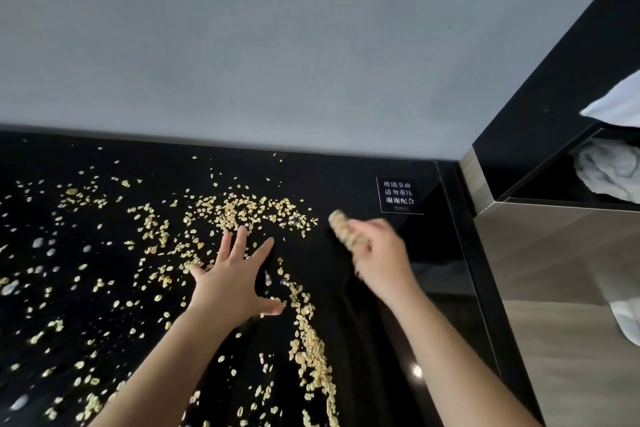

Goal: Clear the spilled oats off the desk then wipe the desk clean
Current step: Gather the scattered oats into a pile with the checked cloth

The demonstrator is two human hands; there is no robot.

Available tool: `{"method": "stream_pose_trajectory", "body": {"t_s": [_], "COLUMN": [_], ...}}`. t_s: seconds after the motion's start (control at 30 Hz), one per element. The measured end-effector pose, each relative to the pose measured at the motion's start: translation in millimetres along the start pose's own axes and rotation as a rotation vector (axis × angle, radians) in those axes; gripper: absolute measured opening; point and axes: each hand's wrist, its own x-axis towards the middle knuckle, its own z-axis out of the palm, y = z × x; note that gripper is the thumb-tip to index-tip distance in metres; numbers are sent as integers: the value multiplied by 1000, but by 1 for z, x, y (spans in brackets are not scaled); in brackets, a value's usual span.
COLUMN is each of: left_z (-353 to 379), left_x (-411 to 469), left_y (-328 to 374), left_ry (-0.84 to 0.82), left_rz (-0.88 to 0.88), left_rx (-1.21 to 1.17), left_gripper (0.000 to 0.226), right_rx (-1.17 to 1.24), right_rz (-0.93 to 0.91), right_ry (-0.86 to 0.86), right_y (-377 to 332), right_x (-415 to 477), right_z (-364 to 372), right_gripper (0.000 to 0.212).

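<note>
Pale yellow oats (239,213) lie scattered over the black glass desk (346,170), thickest in a patch ahead of my hands and in a trail (311,347) running toward me between my arms. My left hand (232,277) lies flat on the desk with fingers spread, its fingertips at the edge of the thick patch. My right hand (381,256) is blurred, just right of the patch. It grips a short roller-like cylinder (341,230) coated with oats, whose far end sticks out past the fingers.
A small sign with white characters (398,196) is stuck on the desk at the back right. A grey wall (277,45) backs the desk. To the right stands a metal-and-wood cabinet (561,288); a crumpled white cloth (606,170) lies in its recess and another white cloth (628,321) hangs lower.
</note>
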Motion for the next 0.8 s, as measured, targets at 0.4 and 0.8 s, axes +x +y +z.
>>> {"method": "stream_pose_trajectory", "body": {"t_s": [0.4, 0.8], "left_z": [-2, -22], "left_x": [10, 16], "left_y": [-3, -26], "left_ry": [31, 300], "left_rz": [12, -24], "left_rx": [34, -85], "left_gripper": [117, 107], "right_rx": [-125, 96], "right_rz": [-210, -179], "right_ry": [-16, 71], "right_y": [4, -18], "right_x": [67, 82], "right_z": [33, 33], "right_gripper": [39, 38]}}
